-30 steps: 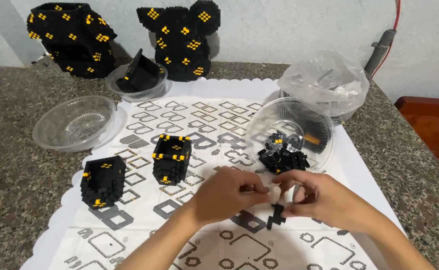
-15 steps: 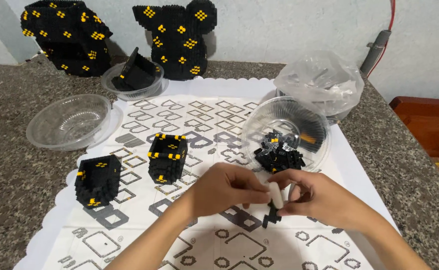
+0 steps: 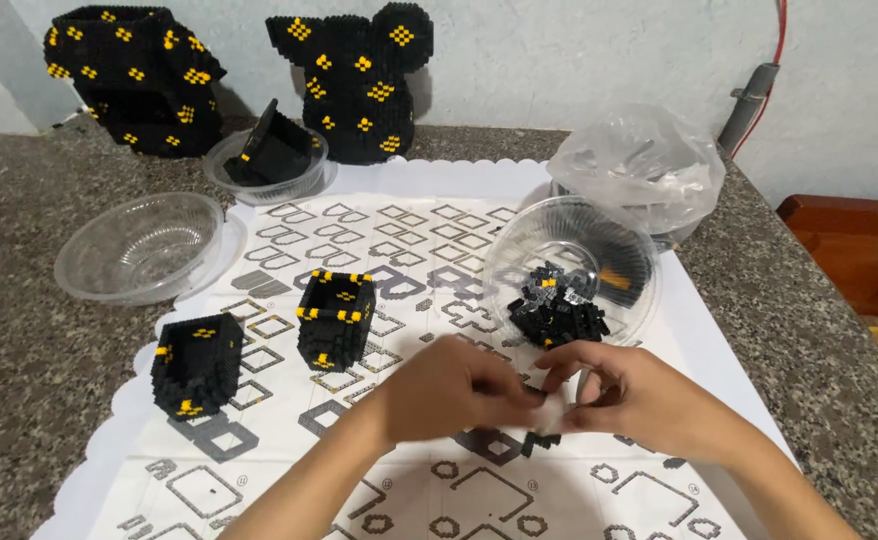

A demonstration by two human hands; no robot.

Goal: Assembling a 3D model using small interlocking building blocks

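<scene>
Both hands meet over a small block piece near the table's front edge.
Left hand [image 3: 459,385] and right hand [image 3: 629,395] pinch the black-and-white block piece [image 3: 544,422] together above the patterned paper mat [image 3: 409,230], just near of the clear bowl [image 3: 571,268].

Two hands [image 3: 549,395] meet at lower centre over the mat [image 3: 409,200], a bowl of bricks [image 3: 571,270] just behind them. Two open block boxes [image 3: 259,345] sit left; empty bowl [image 3: 144,245] upper left, two big block builds [image 3: 249,75] behind along the wall.
</scene>
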